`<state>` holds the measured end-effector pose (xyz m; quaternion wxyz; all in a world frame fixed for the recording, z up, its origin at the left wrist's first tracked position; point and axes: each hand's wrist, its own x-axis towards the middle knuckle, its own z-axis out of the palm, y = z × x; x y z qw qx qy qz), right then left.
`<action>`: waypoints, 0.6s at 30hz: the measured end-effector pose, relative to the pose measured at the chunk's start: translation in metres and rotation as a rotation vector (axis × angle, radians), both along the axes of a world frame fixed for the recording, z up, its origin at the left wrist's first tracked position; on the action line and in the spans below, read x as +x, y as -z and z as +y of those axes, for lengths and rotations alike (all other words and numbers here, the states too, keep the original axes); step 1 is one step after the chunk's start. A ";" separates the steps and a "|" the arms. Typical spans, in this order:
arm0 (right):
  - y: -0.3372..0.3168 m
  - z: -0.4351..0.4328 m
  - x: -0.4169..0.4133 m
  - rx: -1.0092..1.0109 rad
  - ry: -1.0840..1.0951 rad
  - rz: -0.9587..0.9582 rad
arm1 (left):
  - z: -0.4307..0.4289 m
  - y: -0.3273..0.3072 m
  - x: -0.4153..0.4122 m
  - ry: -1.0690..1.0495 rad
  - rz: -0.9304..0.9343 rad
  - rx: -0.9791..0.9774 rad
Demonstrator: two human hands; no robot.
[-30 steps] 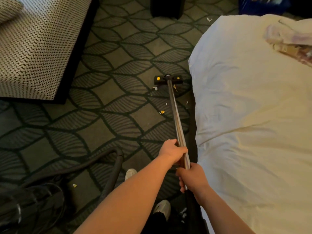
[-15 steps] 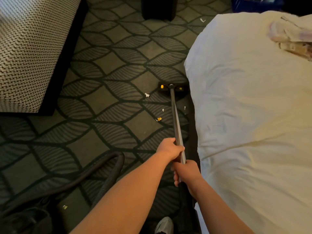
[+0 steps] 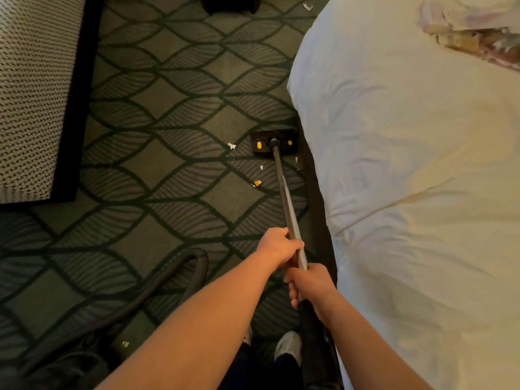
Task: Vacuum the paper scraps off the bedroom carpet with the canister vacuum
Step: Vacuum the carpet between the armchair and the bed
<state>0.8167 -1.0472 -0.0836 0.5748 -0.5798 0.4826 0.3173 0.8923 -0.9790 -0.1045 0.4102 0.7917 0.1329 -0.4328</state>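
Hands: both clamped on the wand (image 3: 284, 192), left hand (image 3: 278, 246) in front, right hand (image 3: 309, 282) close behind it where the metal meets the black grip.
Wand axis: it runs almost straight away from me down to the nozzle (image 3: 274, 143), leaning slightly left as it goes.
Nozzle: flat on the carpet (image 3: 168, 108), its right end close against the bed (image 3: 394, 164).
Nearer hand: the left is nearer the nozzle, so I judge it steers while the right pushes and pulls.
Scraps: a white scrap (image 3: 232, 146) lies just left of the nozzle, apart from it. A tiny white bit (image 3: 261, 167) and a yellow scrap (image 3: 257, 182) lie on my side of the nozzle, left of the wand. One sliver (image 3: 296, 159) lies just behind the nozzle's right end.
Stray scraps: one (image 3: 307, 7) far beyond the nozzle, one (image 3: 125, 344) well behind it, near the hose (image 3: 168, 282).
Coming move: I think the nozzle must come back and to the left, since the close scraps lie that way.
Change: a second ago the white scrap sat at the nozzle's left corner. The nozzle has since slid towards the bed and slightly back. My grip is unchanged, and the same scraps remain.
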 end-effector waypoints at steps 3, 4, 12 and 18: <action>-0.002 0.003 -0.014 0.005 0.020 0.007 | 0.004 0.001 -0.016 0.023 -0.003 -0.009; -0.003 0.003 -0.019 0.003 0.014 0.007 | 0.004 0.000 -0.020 0.018 0.000 -0.019; -0.011 0.001 -0.060 -0.004 0.029 0.031 | 0.003 -0.005 -0.061 -0.005 0.045 -0.051; -0.013 -0.004 -0.096 0.004 -0.001 0.036 | -0.002 -0.007 -0.099 -0.017 0.028 -0.037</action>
